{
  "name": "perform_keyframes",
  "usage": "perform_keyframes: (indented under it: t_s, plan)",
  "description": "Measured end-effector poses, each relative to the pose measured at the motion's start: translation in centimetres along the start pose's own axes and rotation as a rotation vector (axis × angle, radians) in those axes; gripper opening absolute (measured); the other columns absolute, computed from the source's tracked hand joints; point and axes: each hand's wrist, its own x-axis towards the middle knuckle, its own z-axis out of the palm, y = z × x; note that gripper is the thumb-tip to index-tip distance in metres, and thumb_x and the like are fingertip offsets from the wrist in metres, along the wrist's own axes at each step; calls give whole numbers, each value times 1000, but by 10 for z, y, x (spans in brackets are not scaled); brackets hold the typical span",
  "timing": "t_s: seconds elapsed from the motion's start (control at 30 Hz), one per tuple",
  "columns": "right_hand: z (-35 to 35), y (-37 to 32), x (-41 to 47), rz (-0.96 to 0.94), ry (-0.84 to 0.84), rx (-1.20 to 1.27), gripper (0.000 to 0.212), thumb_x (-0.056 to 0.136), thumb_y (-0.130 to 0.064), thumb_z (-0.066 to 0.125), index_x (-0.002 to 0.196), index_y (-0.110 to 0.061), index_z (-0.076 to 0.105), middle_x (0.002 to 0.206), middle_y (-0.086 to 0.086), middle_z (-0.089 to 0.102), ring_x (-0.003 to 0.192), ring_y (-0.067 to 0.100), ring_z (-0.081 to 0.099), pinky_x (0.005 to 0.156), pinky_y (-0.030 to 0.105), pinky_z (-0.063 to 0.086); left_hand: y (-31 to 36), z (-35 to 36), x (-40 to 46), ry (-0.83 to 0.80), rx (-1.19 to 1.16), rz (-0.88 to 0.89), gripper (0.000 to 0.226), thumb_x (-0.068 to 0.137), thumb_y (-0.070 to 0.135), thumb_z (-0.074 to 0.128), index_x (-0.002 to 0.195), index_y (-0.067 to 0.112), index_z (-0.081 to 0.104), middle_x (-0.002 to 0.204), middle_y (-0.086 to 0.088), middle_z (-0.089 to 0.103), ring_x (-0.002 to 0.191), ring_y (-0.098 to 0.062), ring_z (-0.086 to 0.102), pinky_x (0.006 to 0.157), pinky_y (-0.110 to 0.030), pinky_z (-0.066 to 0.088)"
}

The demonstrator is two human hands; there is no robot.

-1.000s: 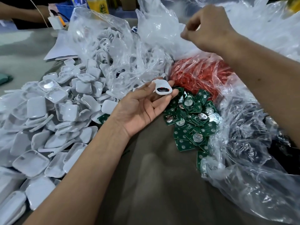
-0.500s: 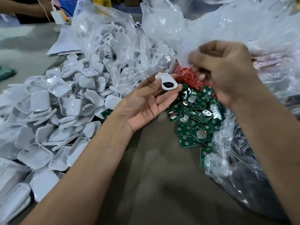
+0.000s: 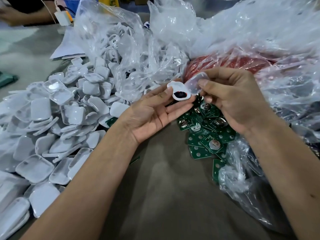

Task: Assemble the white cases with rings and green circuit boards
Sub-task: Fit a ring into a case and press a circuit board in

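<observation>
Centrally, white case (image 3: 180, 91) between both hands.

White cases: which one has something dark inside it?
The white case pinched in the left hand; the case in the right hand looks empty.

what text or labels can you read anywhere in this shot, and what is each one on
Nothing here reads clearly.
Green circuit boards: faint white print, too small and blurred to read.
Yellow package at the top edge: its print is cut off and unreadable.
White case part in the left hand and clear cover in the right hand: no markings visible.
</observation>
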Motion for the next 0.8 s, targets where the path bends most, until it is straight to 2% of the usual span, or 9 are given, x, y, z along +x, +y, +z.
perform_keyframes:
  t_s: [0.1, 0.23, 0.33, 0.4, 0.47, 0.57, 0.67, 0.8]
  plan:
    - [2, 2, 1, -21, -19, 6, 18, 94, 6, 67, 97, -7, 78, 86, 16, 72, 71, 17, 60, 60, 22, 50, 0, 1, -1, 0, -4, -21, 40, 94, 7, 57, 133, -3, 56, 123, -32, 66, 106, -42, 71, 86, -45, 62]
    - [2, 4, 0, -90, -22, -103, 12, 90, 2, 75, 97, -7, 74, 78, 8, 77, 64, 17, 68, 53, 23, 52, 0, -1, 0, 4, 32, -43, 52, 99, 7, 51, 148, -7, 42, 135, -33, 58, 114, -41, 67, 94, -43, 59]
    - [1, 4, 0, -129, 20, -161, 5, 91, -6, 78, 89, -11, 76, 79, 9, 78, 63, 24, 70, 50, 29, 52, -1, -2, 0, -16, 47, -51, 46, 96, 8, 55, 140, -6, 51, 130, -30, 62, 112, -38, 69, 92, -42, 60]
    - [0, 4, 0, -138, 40, -175, 8, 92, -9, 77, 90, -16, 79, 85, 9, 80, 74, 34, 75, 59, 39, 57, -2, -3, 0, -30, 56, -56, 39, 95, 8, 57, 131, -5, 60, 127, -27, 65, 110, -37, 70, 91, -42, 60]
    - [0, 3, 0, -132, 28, -166, 8, 93, -7, 75, 94, -14, 79, 90, 9, 81, 86, 33, 78, 71, 44, 62, -2, -2, 0, -34, 47, -60, 35, 94, 8, 58, 126, -5, 65, 127, -27, 65, 111, -37, 69, 91, -43, 60]
    - [1, 2, -1, -125, -14, -153, 10, 91, 0, 74, 98, -7, 77, 92, 9, 81, 91, 28, 79, 79, 35, 64, -2, -2, 0, -37, 37, -61, 38, 94, 7, 57, 130, -5, 59, 127, -31, 63, 111, -40, 69, 92, -44, 60]
    - [2, 1, -1, -142, -8, -135, 15, 85, 4, 79, 97, -5, 76, 92, 12, 80, 92, 29, 78, 82, 37, 64, -1, -1, -1, -44, 39, -61, 44, 96, 5, 55, 138, -5, 51, 127, -32, 63, 109, -41, 70, 93, -44, 59]
    - [2, -1, -2, -201, 5, -137, 16, 82, -1, 84, 96, -3, 76, 87, 8, 80, 81, 23, 78, 69, 29, 62, -1, 0, -1, -49, 46, -60, 43, 95, 3, 55, 137, -5, 51, 124, -32, 65, 107, -42, 70, 92, -45, 60]
